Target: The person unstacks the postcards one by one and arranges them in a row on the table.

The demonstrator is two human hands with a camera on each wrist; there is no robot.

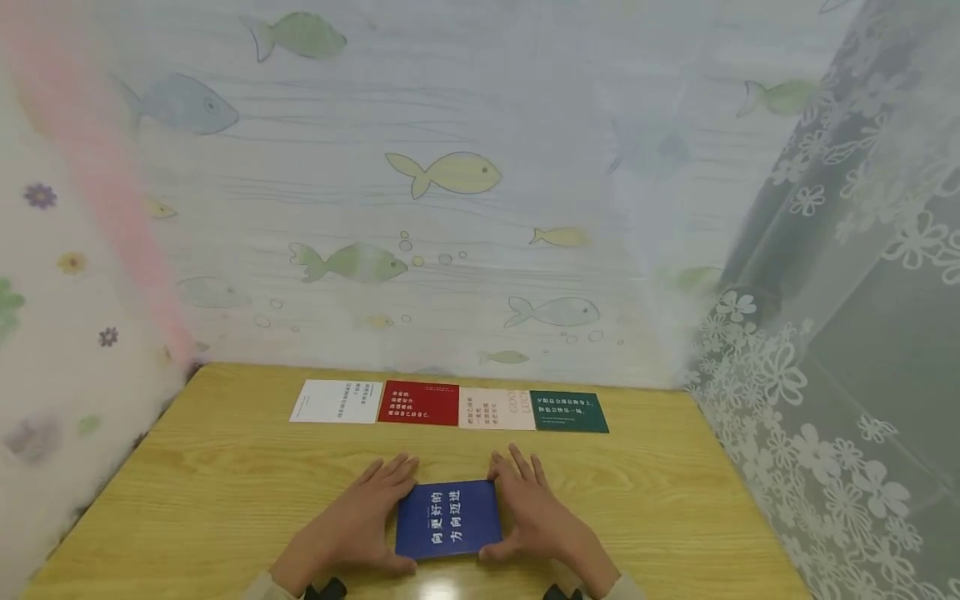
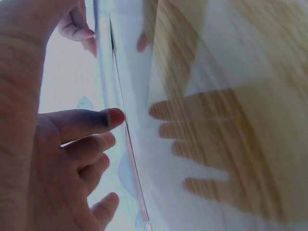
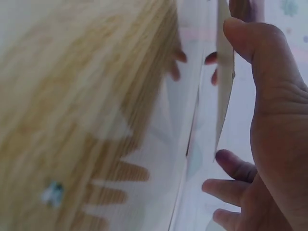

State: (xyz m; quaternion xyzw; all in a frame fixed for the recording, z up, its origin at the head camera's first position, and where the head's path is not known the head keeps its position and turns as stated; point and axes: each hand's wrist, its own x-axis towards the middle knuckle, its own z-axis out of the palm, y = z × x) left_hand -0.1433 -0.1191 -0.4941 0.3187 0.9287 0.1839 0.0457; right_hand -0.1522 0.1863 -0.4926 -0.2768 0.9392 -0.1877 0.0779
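Note:
A blue card with white characters lies between both hands, low in the head view. My left hand holds its left side, fingers at the far corner and thumb at the near one. My right hand grips the right side in the same way. Seen edge-on in the right wrist view, the pale card stands off the tabletop between thumb and forefinger. In the left wrist view the left hand appears with fingers spread, and its contact with the card is hard to make out.
Along the table's far part lie a white card, a red card, a pale pink card and a green card, side by side. Behind the wooden table hangs a fish-print curtain; lace hangs at right.

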